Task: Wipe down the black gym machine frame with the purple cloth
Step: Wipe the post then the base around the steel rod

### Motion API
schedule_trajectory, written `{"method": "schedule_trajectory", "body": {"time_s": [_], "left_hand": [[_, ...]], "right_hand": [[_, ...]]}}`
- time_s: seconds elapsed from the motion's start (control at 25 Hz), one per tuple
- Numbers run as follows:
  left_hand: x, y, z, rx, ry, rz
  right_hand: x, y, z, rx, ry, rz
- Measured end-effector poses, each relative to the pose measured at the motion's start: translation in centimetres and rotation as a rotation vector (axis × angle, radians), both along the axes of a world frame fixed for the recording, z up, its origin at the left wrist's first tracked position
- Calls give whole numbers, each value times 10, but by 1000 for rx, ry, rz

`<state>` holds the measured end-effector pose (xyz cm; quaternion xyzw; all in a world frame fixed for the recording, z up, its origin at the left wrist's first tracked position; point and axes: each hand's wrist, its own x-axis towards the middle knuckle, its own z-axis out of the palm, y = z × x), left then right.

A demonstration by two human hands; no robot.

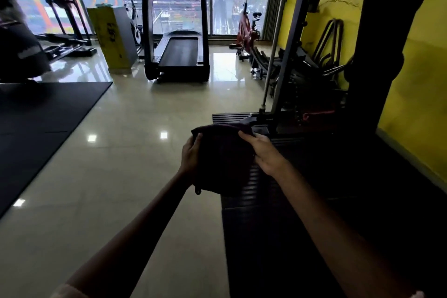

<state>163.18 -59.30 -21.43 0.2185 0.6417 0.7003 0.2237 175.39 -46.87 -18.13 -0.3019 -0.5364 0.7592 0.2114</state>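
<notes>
The dark purple cloth hangs in front of me, held in the air by both hands above the edge of a ribbed black floor mat. My left hand grips its left edge, thumb over the front. My right hand pinches its upper right edge, fingers curled on the fabric. The black gym machine frame rises as a thick dark upright at the right, with grey slanted posts and a low base just beyond the cloth. Neither hand touches the frame.
A ribbed black mat covers the floor at right, glossy tiles lie in the middle, another black mat at left. A treadmill, a spin bike, an elliptical and a yellow box stand by the far windows. Yellow wall at right.
</notes>
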Motion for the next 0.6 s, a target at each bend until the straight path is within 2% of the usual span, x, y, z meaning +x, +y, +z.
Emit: {"method": "schedule_trajectory", "body": {"time_s": [0.28, 0.44, 0.6], "left_hand": [[-108, 131, -9, -18, 13, -71], [-156, 229, 8, -22, 27, -250], [-154, 332, 13, -32, -11, -443]], "right_hand": [[-90, 105, -11, -42, -4, -146], [-118, 171, 0, -71, 24, -323], [-101, 231, 11, -38, -14, -506]]}}
